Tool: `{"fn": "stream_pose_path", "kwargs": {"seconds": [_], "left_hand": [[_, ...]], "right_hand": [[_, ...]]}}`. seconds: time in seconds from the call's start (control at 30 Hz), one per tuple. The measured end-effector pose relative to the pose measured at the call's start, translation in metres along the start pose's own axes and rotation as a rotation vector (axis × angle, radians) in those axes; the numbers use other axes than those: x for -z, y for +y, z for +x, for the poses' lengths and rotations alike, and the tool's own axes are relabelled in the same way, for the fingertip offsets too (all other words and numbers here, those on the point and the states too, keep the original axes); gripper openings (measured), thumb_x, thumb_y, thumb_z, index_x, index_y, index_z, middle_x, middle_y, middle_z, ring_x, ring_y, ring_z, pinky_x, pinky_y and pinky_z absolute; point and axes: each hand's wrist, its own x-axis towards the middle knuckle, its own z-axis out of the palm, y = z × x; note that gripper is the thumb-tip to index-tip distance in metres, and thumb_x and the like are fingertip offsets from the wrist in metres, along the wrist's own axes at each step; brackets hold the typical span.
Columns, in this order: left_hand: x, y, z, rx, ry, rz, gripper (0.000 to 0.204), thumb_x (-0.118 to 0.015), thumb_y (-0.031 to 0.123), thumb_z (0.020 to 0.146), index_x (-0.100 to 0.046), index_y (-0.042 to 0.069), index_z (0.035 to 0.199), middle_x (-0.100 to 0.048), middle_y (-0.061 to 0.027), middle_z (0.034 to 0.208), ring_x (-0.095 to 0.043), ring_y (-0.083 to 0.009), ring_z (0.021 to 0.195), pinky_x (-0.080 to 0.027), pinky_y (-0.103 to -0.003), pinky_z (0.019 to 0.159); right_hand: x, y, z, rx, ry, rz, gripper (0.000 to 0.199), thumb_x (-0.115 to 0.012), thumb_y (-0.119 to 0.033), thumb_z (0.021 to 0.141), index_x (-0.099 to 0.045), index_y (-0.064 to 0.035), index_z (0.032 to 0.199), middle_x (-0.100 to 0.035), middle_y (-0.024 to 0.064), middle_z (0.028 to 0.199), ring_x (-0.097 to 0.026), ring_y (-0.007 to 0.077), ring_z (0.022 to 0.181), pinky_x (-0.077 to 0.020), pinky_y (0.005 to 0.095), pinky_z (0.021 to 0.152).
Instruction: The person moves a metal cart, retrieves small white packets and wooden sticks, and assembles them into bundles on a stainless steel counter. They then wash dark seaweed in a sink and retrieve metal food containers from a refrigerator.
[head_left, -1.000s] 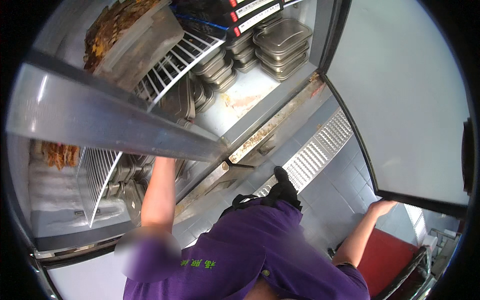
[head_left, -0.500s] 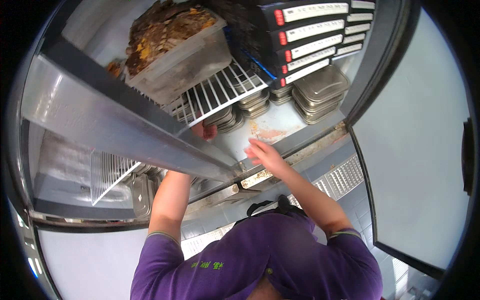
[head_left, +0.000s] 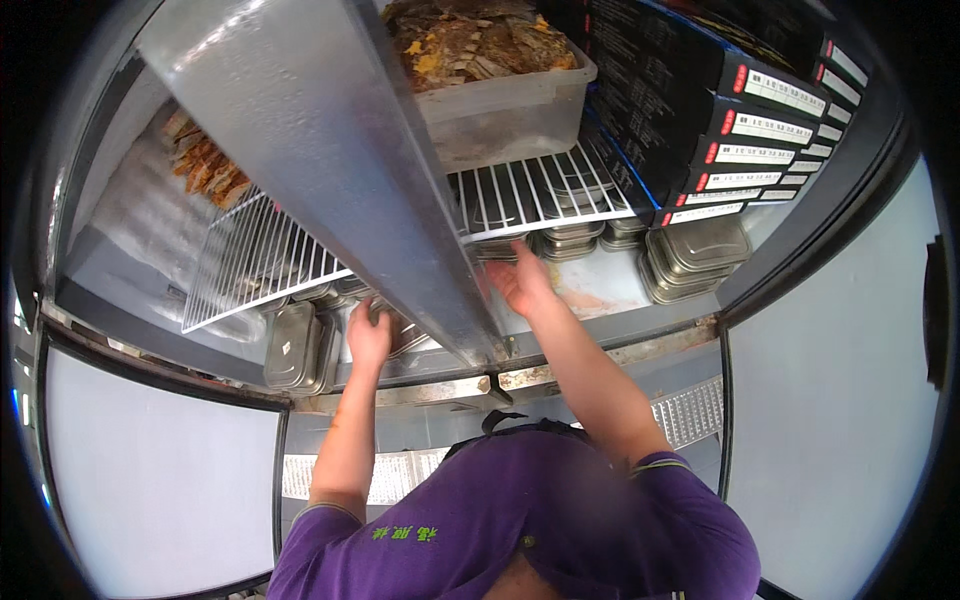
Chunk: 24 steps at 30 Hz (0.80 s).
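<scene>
My left hand (head_left: 369, 334) is inside the steel cabinet, left of the upright post (head_left: 360, 170). Its thumb and fingers are apart, close beside a metal container (head_left: 405, 338) partly hidden by the post. My right hand (head_left: 522, 284) reaches in on the post's other side, fingers stretched toward the post. Its fingertips are next to low metal containers (head_left: 500, 248) under the wire shelf (head_left: 540, 205); whether they touch is unclear. Left of my left hand lies a stack of lidded rectangular metal containers (head_left: 293, 348).
On the shelf stands a clear plastic tub (head_left: 510, 120) heaped with brown and orange food. Stacked black boxes (head_left: 690, 130) rise beside it, above lidded metal containers (head_left: 695, 255). Another wire shelf (head_left: 255, 265) holds more food (head_left: 205, 165). Cabinet doors hang open at left (head_left: 160, 460) and right (head_left: 840, 350).
My view has shifted left. My left hand, earlier behind the post, now shows on its left side. My right hand has moved deeper in, toward the containers under the shelf.
</scene>
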Motion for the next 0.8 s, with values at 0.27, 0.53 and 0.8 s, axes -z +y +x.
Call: {"fn": "stream_pose_path", "kwargs": {"seconds": [0.27,0.53,0.8], "left_hand": [[-0.010,-0.056,-0.033,0.146,-0.015,0.080,0.066,-0.065,0.034,0.082,-0.050,0.000,0.137,-0.047,-0.0287,0.138,-0.046,-0.0430,0.128,-0.038,-0.043,0.108],[-0.018,0.054,0.039,-0.086,-0.368,-0.465,0.052,-0.065,0.033,0.087,-0.057,0.003,0.129,-0.061,-0.0219,0.124,-0.060,-0.0356,0.112,-0.048,-0.045,0.096],[-0.105,0.116,0.133,0.505,-0.802,-1.195,0.050,-0.065,0.045,0.091,-0.062,0.008,0.124,-0.068,-0.0140,0.114,-0.067,-0.0311,0.103,-0.057,-0.047,0.085]], "right_hand": [[0.009,-0.013,0.004,0.190,0.053,0.069,0.037,-0.056,-0.030,0.096,-0.053,-0.0057,0.124,-0.056,0.0099,0.102,-0.059,0.0207,0.090,-0.0498,0.0364,0.079],[0.039,0.003,0.006,0.158,0.038,-0.071,0.040,-0.056,-0.029,0.096,-0.049,-0.0048,0.127,-0.051,0.0122,0.126,-0.054,0.0272,0.109,-0.0503,0.0432,0.091],[0.016,0.005,-0.003,0.323,0.064,-0.094,0.054,-0.055,-0.033,0.097,-0.040,-0.0119,0.143,-0.054,0.0049,0.122,-0.052,0.0199,0.108,-0.0481,0.0405,0.088]]}}
